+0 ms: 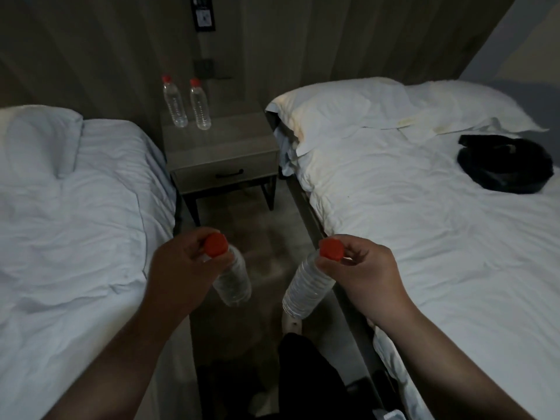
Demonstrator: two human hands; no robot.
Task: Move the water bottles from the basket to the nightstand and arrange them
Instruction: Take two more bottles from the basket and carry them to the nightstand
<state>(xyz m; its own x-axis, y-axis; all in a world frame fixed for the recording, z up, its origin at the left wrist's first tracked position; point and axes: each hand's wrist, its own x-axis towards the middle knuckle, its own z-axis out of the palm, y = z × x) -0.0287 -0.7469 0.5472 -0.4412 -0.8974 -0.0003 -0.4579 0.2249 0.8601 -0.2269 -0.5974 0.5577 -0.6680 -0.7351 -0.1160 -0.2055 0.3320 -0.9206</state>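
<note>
Hands (181, 268) (363, 277) hide necks of held bottles (235, 283) (304, 287); wall panel (202, 10) cut off

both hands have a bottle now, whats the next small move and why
Likely carry both forward to the grey wooden nightstand and stand them on its bare front. The left hand and right hand each grip a clear plastic red-capped water bottle near the cap, left bottle and right bottle, well short of it. Two more stand upright at its back left: far-left bottle, far-right bottle.
</note>
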